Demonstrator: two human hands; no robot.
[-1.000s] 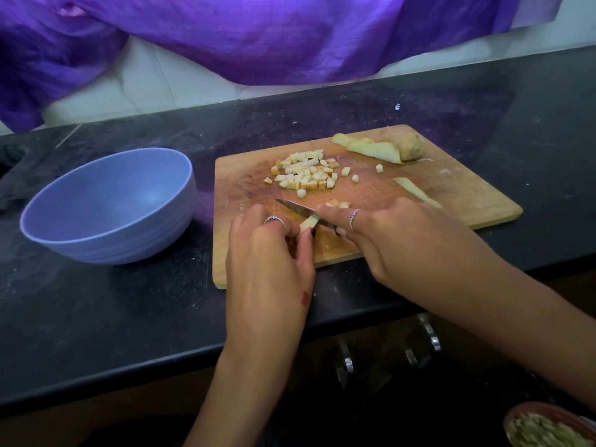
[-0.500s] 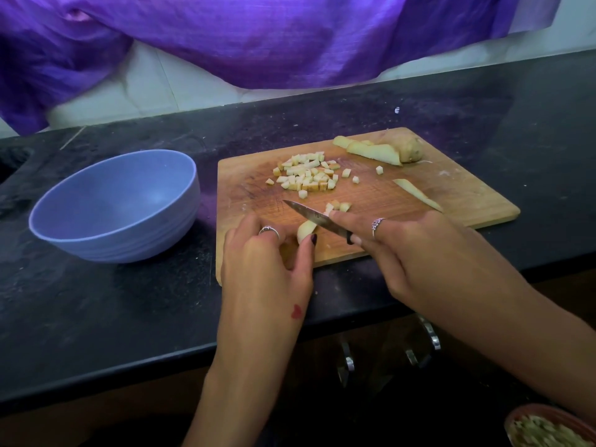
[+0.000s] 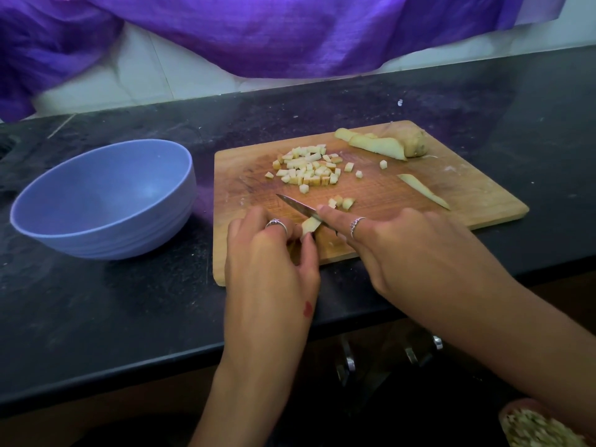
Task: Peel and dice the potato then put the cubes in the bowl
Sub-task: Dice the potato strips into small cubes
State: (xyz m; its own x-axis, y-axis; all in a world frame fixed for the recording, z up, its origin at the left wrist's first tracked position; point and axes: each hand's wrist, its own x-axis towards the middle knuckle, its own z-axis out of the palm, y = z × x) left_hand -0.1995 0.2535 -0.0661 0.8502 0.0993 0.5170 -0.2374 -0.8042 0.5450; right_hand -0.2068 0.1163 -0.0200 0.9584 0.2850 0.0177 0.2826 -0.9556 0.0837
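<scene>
On the wooden cutting board [image 3: 451, 188] my left hand [image 3: 271, 262] pinches a pale potato strip [image 3: 310, 225] between thumb and fingers. My right hand [image 3: 403, 250] grips a small knife [image 3: 295, 206], forefinger along the spine, blade lying across the strip. A pile of potato cubes [image 3: 309, 169] sits at the board's middle, with three more cubes [image 3: 341, 202] just beyond the blade. Larger potato pieces [image 3: 387, 144] lie at the far right corner and one thin slice [image 3: 422, 191] to the right. The blue bowl [image 3: 103, 201] stands empty to the left of the board.
The board lies on a black counter [image 3: 96, 317] whose front edge runs below my wrists. Purple cloth [image 3: 258, 30] hangs over the back wall. A brown dish of peelings [image 3: 541, 430] shows at the bottom right, below the counter.
The knife lifted off the strip half a second ago and has come back down onto it. My left hand keeps its hold on the strip.
</scene>
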